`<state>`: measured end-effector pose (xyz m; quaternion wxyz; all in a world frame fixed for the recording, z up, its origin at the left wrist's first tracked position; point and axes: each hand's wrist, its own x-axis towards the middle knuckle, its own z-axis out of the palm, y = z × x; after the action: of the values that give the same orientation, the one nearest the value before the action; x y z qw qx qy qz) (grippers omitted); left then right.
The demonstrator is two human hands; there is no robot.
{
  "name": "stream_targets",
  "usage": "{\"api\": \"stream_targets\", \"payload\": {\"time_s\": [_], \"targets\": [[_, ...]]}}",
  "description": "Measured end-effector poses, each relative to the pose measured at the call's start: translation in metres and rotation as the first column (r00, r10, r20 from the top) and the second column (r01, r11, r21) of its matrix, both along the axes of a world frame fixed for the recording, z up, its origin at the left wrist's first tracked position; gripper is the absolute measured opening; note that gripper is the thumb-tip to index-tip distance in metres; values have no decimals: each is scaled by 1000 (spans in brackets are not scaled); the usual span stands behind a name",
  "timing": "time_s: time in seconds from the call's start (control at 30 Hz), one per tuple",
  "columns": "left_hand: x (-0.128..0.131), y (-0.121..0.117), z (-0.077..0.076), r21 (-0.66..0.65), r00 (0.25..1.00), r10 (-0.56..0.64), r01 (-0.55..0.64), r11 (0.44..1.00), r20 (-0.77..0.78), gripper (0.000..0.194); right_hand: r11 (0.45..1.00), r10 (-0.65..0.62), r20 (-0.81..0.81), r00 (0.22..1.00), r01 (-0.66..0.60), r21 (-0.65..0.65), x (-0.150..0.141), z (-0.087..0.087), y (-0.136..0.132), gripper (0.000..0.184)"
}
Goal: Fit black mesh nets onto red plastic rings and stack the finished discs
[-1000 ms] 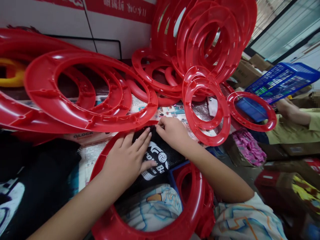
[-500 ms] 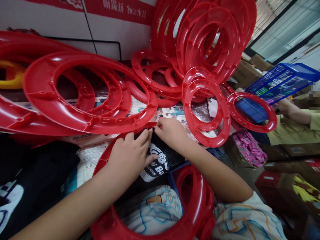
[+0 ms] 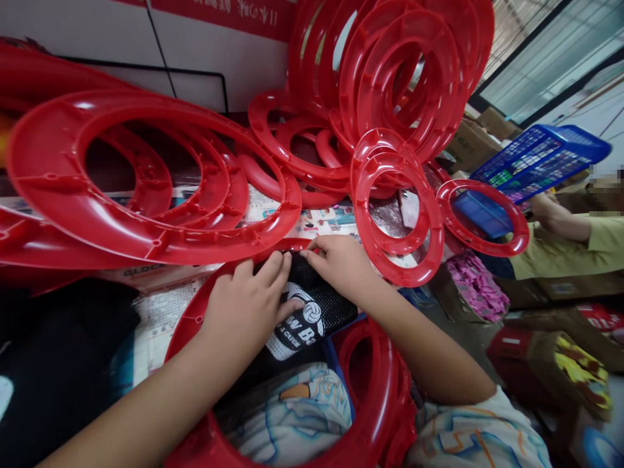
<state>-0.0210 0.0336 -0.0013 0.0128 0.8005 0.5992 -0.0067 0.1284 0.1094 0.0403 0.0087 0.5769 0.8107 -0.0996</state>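
A large red plastic ring [image 3: 377, 406] lies tilted across my lap, its far rim on the table edge. Black mesh fabric [image 3: 336, 302] with white lettering and a ball print covers the far part of its opening. My left hand [image 3: 248, 296] presses its fingers together on the mesh's upper edge at the far rim, thumb apart over the print. Just to the right, my right hand [image 3: 338, 260] pinches the mesh edge against the same rim between thumb and forefinger. The fingers partly hide that edge.
Red rings [image 3: 156, 244] pile up at left, with a taller stack [image 3: 412, 71] behind. Black fabric [image 3: 63, 338] lies at left. A blue basket [image 3: 541, 156], a person in a yellow shirt [image 3: 556, 250] and a carton of pink pieces [image 3: 478, 286] are at right.
My right fingertips have shifted slightly away from the left ones along the rim, showing more red between them. My left hand stays on the mesh edge. The view has shifted slightly.
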Motion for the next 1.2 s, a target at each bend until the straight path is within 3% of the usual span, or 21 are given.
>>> {"api": "stream_targets", "payload": {"time_s": [0.3,0.7,1.1,1.2], "targets": [[-1,-1,-2,21,1000,-1,1,1000,10,62,981,184,-51,982,-186,-46,-8,-1,6,23],[-2,-2,-2,18,1000,-6,6,1000,10,64,988,120,-163,979,-134,-75,-9,-1,13,23],[-2,1,2,-48,1000,24,-24,999,3,63,994,106,93,990,-105,-21,-19,4,11,26],[-2,1,2,-51,1000,22,-21,998,6,63,992,116,42,992,-114,-48,-9,8,10,23]]}}
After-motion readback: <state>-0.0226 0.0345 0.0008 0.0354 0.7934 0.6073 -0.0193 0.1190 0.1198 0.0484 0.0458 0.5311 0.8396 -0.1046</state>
